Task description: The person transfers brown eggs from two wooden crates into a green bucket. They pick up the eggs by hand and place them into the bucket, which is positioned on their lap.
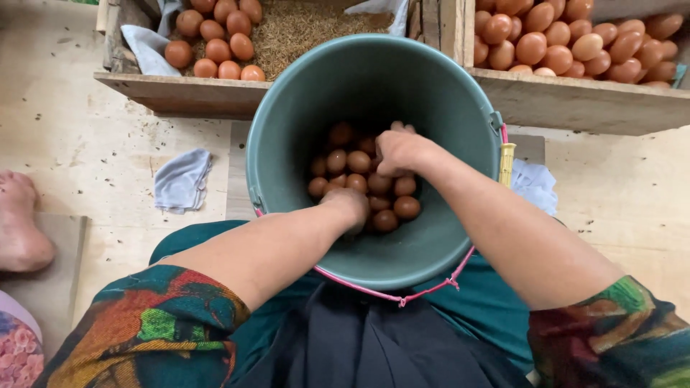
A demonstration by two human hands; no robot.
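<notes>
A teal plastic bucket (295, 122) stands between my knees, with several brown eggs (357, 162) lying at its bottom. Both my hands reach down into it. My left hand (350, 206) rests among the eggs at the near side, fingers curled and hidden below the wrist. My right hand (399, 151) is closed over eggs a little farther in, knuckles up, pale shells showing at its fingertips. A pink cord (402, 296) runs around the bucket's near rim.
Two wooden crates stand beyond the bucket: the left crate (180, 90) holds brown eggs on rice husk, the right crate (582, 97) is heaped with eggs. A grey cloth (183, 179) lies on the plywood floor. Another person's bare foot (18, 223) is at the left edge.
</notes>
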